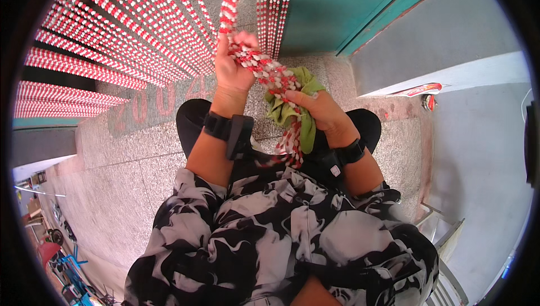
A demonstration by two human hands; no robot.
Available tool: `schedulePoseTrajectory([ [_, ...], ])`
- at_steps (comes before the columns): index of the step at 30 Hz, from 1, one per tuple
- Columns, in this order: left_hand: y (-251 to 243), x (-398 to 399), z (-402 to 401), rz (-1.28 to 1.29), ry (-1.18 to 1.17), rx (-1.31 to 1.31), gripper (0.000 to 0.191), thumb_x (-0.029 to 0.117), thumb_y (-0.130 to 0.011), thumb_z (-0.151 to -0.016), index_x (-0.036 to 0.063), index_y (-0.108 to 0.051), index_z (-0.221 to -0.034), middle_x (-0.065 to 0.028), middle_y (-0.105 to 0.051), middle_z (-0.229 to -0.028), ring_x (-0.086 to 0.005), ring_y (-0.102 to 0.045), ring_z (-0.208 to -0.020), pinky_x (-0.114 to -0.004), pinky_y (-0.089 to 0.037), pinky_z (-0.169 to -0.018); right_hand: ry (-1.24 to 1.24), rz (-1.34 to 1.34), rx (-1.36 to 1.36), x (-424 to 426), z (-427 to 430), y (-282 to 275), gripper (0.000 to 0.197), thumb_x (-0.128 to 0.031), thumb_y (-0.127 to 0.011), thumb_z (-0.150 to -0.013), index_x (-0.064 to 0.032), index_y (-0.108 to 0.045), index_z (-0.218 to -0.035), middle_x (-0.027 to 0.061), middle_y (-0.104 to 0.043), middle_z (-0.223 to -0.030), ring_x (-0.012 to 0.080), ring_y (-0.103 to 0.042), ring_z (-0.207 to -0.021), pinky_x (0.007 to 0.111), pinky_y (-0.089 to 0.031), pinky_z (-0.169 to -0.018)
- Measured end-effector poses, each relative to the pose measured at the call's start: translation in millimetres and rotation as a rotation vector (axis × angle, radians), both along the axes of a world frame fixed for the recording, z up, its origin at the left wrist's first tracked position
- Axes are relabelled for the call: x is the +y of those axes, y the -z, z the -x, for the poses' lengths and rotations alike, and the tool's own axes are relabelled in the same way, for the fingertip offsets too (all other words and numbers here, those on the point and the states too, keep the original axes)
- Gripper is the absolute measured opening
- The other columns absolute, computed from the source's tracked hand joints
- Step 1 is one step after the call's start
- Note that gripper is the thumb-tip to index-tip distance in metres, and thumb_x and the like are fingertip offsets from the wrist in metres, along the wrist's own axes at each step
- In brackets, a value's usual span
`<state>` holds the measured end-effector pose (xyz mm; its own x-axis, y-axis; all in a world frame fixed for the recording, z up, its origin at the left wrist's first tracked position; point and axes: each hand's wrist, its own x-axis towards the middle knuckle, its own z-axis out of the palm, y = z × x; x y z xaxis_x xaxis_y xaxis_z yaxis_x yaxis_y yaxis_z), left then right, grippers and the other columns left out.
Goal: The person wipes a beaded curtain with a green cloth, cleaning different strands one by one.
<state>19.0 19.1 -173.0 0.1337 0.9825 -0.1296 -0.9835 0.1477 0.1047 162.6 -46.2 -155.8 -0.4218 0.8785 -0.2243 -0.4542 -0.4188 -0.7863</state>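
A bundle of red-and-white bead curtain strands (270,72) runs down from the top of the view and slants between my hands. Around its upper part my left hand (236,63) is closed, with some fingers blurred. Lower on the bundle, my right hand (318,107) grips the strands together with a green cloth (310,82), which wraps partly behind them. The loose ends of the strands dangle below the right hand, near my lap, and look blurred.
More bead strands (139,27) hang at the upper left and top centre. A teal door panel (329,6) stands at the upper right, beside a grey-and-white wall (476,145). A chair (449,238) is at the lower right. Speckled floor (114,188) with faded red painted digits lies below.
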Motion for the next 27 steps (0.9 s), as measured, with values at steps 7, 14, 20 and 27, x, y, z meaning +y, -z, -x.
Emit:
schedulePoseTrajectory([
  [7, 43.8, -31.1, -25.6, -0.208, 0.188, -0.166, 0.089, 0.070, -0.028, -0.066, -0.0003, -0.024, -0.121, -0.0143, -0.032, -0.123, -0.0289, -0.027, -0.114, -0.040, -0.022, -0.095, 0.025, 0.089, 0.008, -2.2, 0.0, 4.1, 0.032, -0.008, -0.053, -0.075, 0.0001, -0.043, -0.104, 0.0092, -0.054, -0.094, 0.0166, -0.054, -0.081, 0.027, -0.046, -0.069],
  [14, 32.8, -16.3, -21.3, -0.179, 0.162, 0.001, 0.037, 0.036, -0.032, -0.084, 0.0064, -0.042, -0.106, -0.0124, -0.036, -0.121, -0.0282, -0.034, -0.110, -0.042, -0.028, -0.090, 0.092, -0.325, -0.358, 13.5, -24.6, 24.2, 0.034, -0.010, -0.054, -0.075, -0.0019, -0.042, -0.105, 0.0058, -0.050, -0.096, 0.0148, -0.049, -0.086, 0.025, -0.040, -0.074],
  [20, 16.6, -16.2, -18.3, -0.302, 0.181, 0.107, 0.028, 0.030, -0.032, -0.085, 0.0079, -0.049, -0.091, -0.0118, -0.039, -0.118, -0.0258, -0.037, -0.108, -0.040, -0.030, -0.089, 0.496, -0.763, -1.028, 19.3, -29.9, 10.9, 0.032, -0.018, -0.056, -0.074, -0.0005, -0.048, -0.099, 0.0131, -0.051, -0.098, 0.0241, -0.050, -0.087, 0.030, -0.039, -0.074],
  [27, -12.2, -33.9, -33.3, -0.211, 0.226, 0.249, 0.022, 0.026, -0.036, -0.085, 0.0084, -0.046, -0.092, -0.0094, -0.045, -0.108, -0.0200, -0.044, -0.099, -0.034, -0.037, -0.083, 0.776, -1.249, -1.116, 13.6, 33.2, 0.0, 0.030, -0.020, -0.054, -0.074, -0.0007, -0.050, -0.096, 0.0126, -0.053, -0.093, 0.0249, -0.051, -0.086, 0.032, -0.039, -0.074],
])
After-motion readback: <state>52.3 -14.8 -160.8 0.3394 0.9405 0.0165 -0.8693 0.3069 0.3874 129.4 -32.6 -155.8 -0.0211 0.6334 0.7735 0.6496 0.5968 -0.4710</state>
